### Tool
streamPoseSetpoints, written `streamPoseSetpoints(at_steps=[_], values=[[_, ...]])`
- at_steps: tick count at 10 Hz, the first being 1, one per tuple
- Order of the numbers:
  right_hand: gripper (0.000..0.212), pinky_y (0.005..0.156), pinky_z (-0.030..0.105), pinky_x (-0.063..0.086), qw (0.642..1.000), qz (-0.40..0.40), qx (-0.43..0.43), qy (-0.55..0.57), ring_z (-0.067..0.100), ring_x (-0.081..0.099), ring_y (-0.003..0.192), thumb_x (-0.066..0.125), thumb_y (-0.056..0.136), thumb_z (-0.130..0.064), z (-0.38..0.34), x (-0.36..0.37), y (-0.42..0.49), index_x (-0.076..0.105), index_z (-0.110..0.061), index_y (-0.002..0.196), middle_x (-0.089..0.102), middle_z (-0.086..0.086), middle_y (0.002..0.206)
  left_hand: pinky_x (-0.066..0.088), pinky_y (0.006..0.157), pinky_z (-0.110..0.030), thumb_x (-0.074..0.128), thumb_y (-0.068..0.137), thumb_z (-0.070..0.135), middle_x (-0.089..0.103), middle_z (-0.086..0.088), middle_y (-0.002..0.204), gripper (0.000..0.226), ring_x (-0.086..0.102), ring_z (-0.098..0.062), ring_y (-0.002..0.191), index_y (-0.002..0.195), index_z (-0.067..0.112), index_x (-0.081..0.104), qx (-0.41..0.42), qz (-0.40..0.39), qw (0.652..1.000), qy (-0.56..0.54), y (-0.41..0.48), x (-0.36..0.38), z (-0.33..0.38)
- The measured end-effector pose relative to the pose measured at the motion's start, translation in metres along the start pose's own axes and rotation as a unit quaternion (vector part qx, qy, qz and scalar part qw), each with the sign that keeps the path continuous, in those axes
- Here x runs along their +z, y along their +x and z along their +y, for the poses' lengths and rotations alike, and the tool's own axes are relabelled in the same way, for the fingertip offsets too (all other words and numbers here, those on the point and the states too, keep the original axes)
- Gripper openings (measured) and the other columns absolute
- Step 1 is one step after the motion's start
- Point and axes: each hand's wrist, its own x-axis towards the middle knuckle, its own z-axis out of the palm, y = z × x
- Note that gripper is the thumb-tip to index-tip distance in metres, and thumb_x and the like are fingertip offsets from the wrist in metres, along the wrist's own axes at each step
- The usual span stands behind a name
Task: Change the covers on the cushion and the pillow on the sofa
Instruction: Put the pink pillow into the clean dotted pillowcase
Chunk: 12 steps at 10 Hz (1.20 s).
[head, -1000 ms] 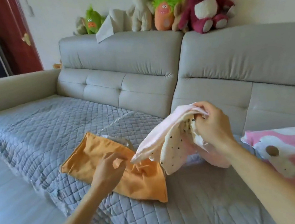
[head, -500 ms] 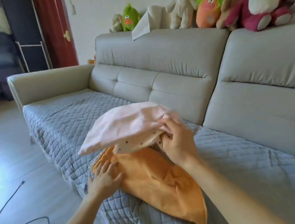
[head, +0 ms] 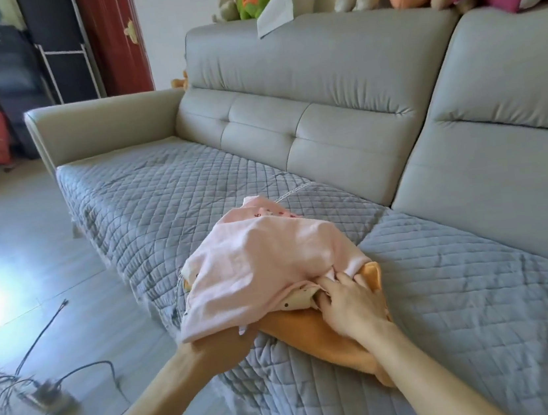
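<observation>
Crumpled pink cover (head: 262,264) with dotted lining tops orange cover (head: 372,273); right hand (head: 350,305) pinches its hem, left hand (head: 217,348) fingers hidden.

Two hands: left hand (head: 221,348), right hand (head: 350,305). One pink cover (head: 259,264), one orange cover (head: 309,337), one sofa (head: 318,74).

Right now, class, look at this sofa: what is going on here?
A person is working on two fabric covers on the sofa seat. The pink cover lies bunched on top of the orange cover. The right hand grips the pink cover's near edge. The left hand reaches under that cover at the seat's front edge, its fingers hidden. No cushion or pillow is in either hand.
</observation>
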Motion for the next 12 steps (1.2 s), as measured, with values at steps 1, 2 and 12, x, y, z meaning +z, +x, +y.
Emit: streamPoseSetpoints(at_steps=[1,2,12], values=[[0.033,0.101,0.055,0.039,1.0,0.006,-0.022,0.012,0.034,0.038,0.129,0.026,0.098,-0.049,0.004,0.0,-0.003,0.047,-0.045,0.124,0.044,-0.005,0.146,0.053,0.062,-0.025,0.043,0.094,0.059,0.068,0.012,0.079,0.046,0.063,-0.009,0.072,0.082,0.027,0.074,0.047,0.043,0.997,-0.049,-0.01,-0.038,0.037],[0.034,0.096,0.053,0.042,0.998,0.023,-0.046,0.031,0.036,0.044,0.122,0.031,0.096,-0.047,0.007,-0.003,-0.008,0.041,-0.047,0.128,0.049,-0.006,0.138,0.052,0.073,-0.019,0.049,0.096,0.049,0.07,0.012,0.092,0.035,0.065,-0.007,0.084,0.091,0.025,0.074,0.108,0.153,0.975,-0.119,0.0,-0.049,0.058],[0.048,0.111,0.03,0.033,0.985,0.018,-0.041,0.167,0.019,0.042,0.137,0.058,0.092,-0.048,0.063,-0.03,-0.036,0.053,-0.039,0.139,0.043,-0.005,0.152,0.038,0.105,-0.044,0.046,0.09,0.045,0.035,0.004,0.152,0.057,0.035,-0.022,0.138,0.145,0.031,0.038,0.023,-0.189,0.958,0.215,0.096,-0.004,0.095]])
